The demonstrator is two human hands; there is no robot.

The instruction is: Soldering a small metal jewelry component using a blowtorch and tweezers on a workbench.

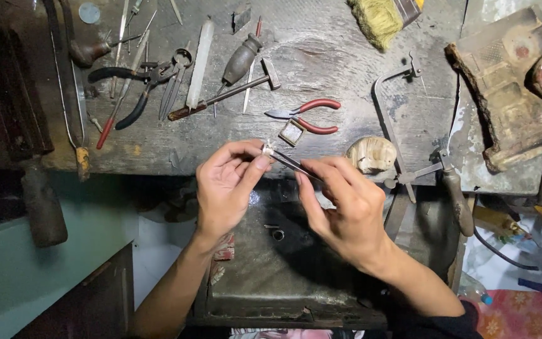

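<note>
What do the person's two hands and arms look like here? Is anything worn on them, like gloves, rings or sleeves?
Both hands are bare: the left hand and the right hand show no gloves, and no rings or watch can be seen. The left forearm is uncovered down to the picture's lower edge. On the right arm, a dark sleeve begins near the elbow. Fingernails look short.

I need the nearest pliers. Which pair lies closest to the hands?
The red-handled pliers, just above the hands; the black-handled pair lies far left.

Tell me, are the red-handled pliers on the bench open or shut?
Open. The red-handled pliers lie flat on the workbench, untouched, their two handles spread apart; the pointed tips look nearly together.
</note>
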